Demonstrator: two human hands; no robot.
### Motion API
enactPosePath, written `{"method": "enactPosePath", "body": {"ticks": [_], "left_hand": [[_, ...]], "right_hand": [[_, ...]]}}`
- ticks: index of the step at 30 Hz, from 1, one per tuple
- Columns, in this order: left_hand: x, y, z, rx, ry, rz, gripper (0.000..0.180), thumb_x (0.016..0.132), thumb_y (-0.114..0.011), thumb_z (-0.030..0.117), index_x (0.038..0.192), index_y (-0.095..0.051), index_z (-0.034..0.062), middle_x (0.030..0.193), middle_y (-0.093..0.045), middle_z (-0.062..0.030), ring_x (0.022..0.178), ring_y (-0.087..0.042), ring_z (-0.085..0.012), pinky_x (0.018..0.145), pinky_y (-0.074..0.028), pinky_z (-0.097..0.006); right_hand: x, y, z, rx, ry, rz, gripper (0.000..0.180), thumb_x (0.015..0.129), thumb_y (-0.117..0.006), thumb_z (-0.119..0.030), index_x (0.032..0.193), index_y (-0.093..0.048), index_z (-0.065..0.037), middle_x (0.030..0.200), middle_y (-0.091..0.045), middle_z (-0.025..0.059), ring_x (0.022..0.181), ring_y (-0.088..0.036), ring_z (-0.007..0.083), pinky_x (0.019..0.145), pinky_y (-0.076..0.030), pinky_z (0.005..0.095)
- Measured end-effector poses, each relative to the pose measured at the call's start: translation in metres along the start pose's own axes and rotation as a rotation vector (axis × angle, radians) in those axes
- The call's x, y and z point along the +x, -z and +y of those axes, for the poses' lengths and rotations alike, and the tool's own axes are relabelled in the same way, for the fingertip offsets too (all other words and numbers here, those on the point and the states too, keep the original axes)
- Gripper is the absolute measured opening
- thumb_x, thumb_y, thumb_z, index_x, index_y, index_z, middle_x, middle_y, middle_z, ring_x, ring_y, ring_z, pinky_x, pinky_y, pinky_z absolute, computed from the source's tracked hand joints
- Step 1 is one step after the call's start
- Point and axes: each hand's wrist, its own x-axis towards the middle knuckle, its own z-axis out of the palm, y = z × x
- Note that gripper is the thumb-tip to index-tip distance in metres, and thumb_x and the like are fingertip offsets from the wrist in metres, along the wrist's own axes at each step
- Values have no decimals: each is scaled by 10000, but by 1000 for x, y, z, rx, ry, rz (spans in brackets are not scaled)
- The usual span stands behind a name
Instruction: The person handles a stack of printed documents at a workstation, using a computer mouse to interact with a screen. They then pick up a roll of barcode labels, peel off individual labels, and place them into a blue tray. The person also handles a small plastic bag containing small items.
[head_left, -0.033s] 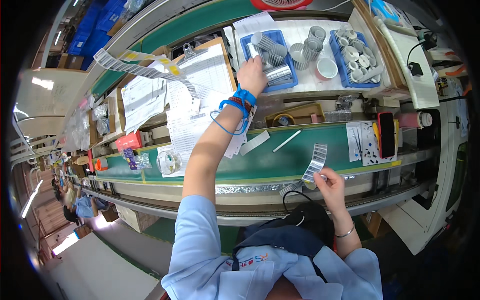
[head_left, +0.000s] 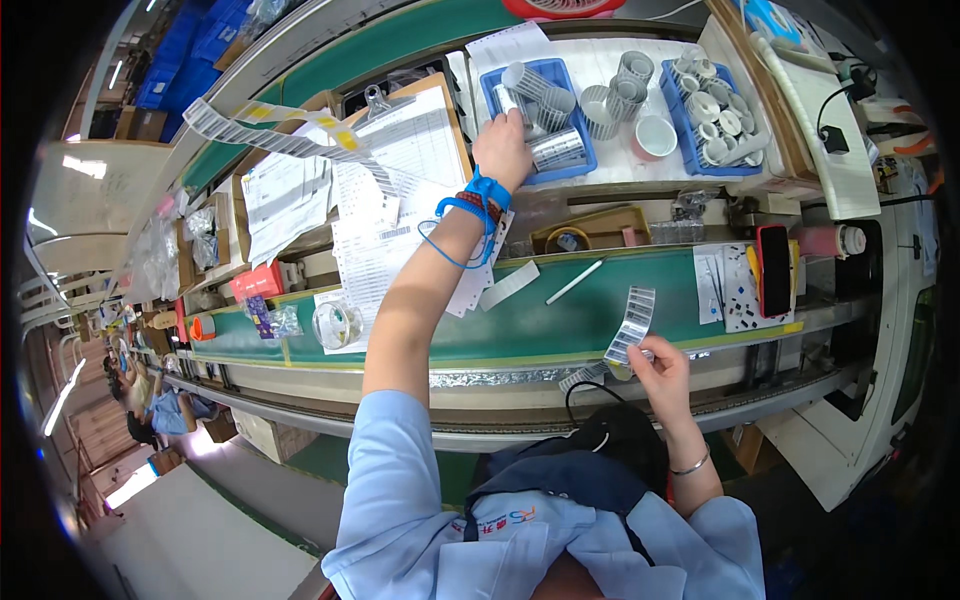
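Observation:
My left hand point(head_left: 502, 152), with a blue coiled wrist strap point(head_left: 488, 195), reaches over the near left side of a blue bin point(head_left: 590, 160). Its fingers are bent and closed, tips down beside a small white roll point(head_left: 507, 100); what they grip is hidden. Grey label rolls point(head_left: 556, 108) and a silvery printed roll point(head_left: 558, 150) lie in the bin. At the bench's front edge, my right hand point(head_left: 662, 378) pinches a strip of silvery labels point(head_left: 634, 320) between thumb and fingertips. The strip stands up and curves, and its lower part hangs over the edge.
Grey rolls point(head_left: 627, 95) and a white cup point(head_left: 654, 138) stand between the bin and another blue bin point(head_left: 748, 165) of white rings. Printed sheets point(head_left: 400, 150) lie left. On the green bench surface point(head_left: 450, 335) are a white pen point(head_left: 575, 282), a clear jar point(head_left: 337, 325) and a phone point(head_left: 772, 270).

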Motion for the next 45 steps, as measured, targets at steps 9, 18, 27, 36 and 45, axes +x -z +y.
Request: {"method": "enactPosePath", "body": {"ticks": [9, 18, 27, 36, 45], "left_hand": [[8, 10, 3, -144, -347, -128, 289, 618, -642, 221, 866, -578, 88, 869, -585, -78, 875, -504, -256, 730, -368, -392], [26, 2, -8, -141, -232, -150, 365, 647, -653, 246, 973, -569, 107, 832, -617, -64, 840, -549, -258, 757, -387, -409], [29, 13, -10, -155, -219, -234, 360, 659, -634, 215, 985, -543, 92, 778, -607, -72, 832, -554, -259, 765, -392, -408], [10, 13, -2, -140, -490, -308, 363, 634, -675, 129, 968, -532, 128, 813, -553, -31, 877, -503, -201, 813, -322, -342], [14, 2, 5, -26, -696, -152, 294, 658, -594, 59, 941, -522, 91, 830, -515, -53, 818, -500, -220, 761, -358, -338]], "right_hand": [[16, 2, 11, 21, -43, 1, 47, 791, -557, 12, 824, -582, 34, 800, -551, 28, 706, -491, 64, 616, -384, 192], [29, 3, 19, -24, -55, 22, 10, 785, -561, 28, 777, -560, 22, 744, -517, 19, 662, -458, 58, 579, -366, 195], [41, 2, 21, 13, -125, -15, 61, 807, -528, 22, 834, -583, 15, 798, -558, 17, 680, -476, 47, 618, -375, 183], [47, 3, 30, -26, -114, -17, 57, 803, -524, 34, 824, -574, 17, 780, -556, 16, 665, -467, 42, 603, -375, 184], [49, 1, 30, -24, -130, -2, 20, 791, -549, 37, 798, -559, 21, 732, -531, 17, 642, -475, 53, 577, -372, 185]]}}
